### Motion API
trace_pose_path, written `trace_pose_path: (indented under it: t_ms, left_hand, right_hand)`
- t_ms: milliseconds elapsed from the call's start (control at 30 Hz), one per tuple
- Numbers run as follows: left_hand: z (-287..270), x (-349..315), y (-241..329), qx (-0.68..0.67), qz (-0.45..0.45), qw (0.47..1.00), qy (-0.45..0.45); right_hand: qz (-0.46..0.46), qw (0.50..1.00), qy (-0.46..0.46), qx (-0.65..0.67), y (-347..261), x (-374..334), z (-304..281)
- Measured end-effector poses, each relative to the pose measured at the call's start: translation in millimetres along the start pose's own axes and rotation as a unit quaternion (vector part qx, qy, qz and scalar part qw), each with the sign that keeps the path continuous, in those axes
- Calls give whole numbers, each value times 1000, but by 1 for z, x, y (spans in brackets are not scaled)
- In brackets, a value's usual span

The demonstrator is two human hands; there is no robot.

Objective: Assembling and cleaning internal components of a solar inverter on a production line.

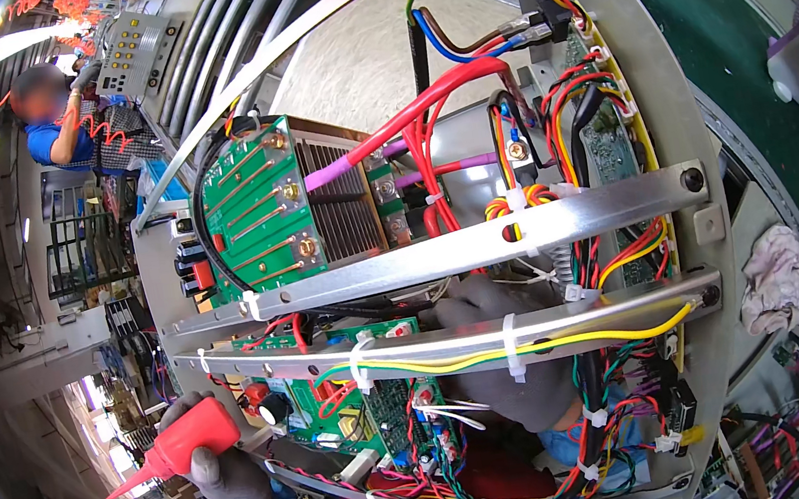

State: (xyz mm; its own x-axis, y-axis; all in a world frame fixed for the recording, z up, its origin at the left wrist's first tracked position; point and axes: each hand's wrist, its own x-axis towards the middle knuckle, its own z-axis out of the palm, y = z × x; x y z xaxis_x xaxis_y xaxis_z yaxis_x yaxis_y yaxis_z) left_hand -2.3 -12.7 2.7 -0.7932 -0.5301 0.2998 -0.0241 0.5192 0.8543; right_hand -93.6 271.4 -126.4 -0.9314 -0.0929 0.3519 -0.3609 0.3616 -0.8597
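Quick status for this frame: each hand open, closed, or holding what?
Left hand: closed around a red squeeze bottle.
Right hand: partly hidden behind the lower metal rail; open or closed, holding anything or not, cannot be told.

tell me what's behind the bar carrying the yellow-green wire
Gloved right hand and green circuit board show above and below the bar; their stretches directly behind it are covered.

See a red squeeze bottle (205, 429), held with nozzle (133, 480) slanting down and away, off the lower left of an open electronics chassis (402, 264) full of green circuit boards (254, 220) and coloured wiring (477, 69).
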Motion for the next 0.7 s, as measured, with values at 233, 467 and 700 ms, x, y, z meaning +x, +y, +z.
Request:
trace_pose_path:
  t_ms: [233,467,700]
  left_hand:
    - [-3,2,-3,-8,17,1000,-9]
    - [0,0,1,15,8,1000,0]
    - [0,-2,0,-41,-10,999,7]
  right_hand:
    - [57,997,-44,23,5,1,-8]
    - [52,997,-34,43,14,7,-2]
    - [53,997,-44,39,11,7,-7]
